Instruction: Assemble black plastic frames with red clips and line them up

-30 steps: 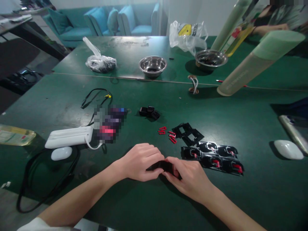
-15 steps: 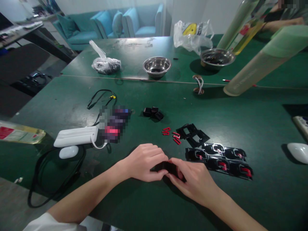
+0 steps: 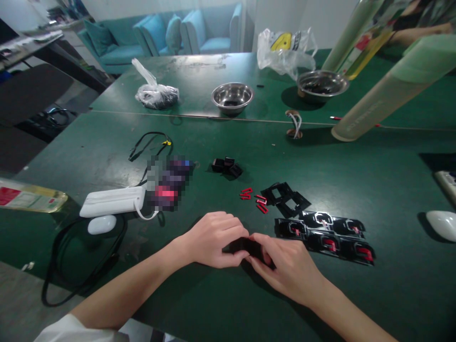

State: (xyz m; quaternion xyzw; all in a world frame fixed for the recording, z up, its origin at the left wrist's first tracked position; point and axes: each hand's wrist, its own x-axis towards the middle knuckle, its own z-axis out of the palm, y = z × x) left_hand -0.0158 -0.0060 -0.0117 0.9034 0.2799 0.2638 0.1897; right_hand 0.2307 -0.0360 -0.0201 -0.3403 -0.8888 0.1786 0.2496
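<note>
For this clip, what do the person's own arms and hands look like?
The left hand and right hand are bare, with no gloves, watch or rings showing. A loose white sleeve ends near the left elbow; the right forearm is uncovered as far as the picture shows.

Far beyond the tabletop (image 3: 213,137) stands a blue armchair (image 3: 215,43); a green-topped bottle (image 3: 388,92) and white mouse (image 3: 442,225) are at right, a yellowish bottle (image 3: 35,195) at left.

Glossy black plastic panels (image 3: 317,240), shiny metal bowl (image 3: 232,110)
</note>
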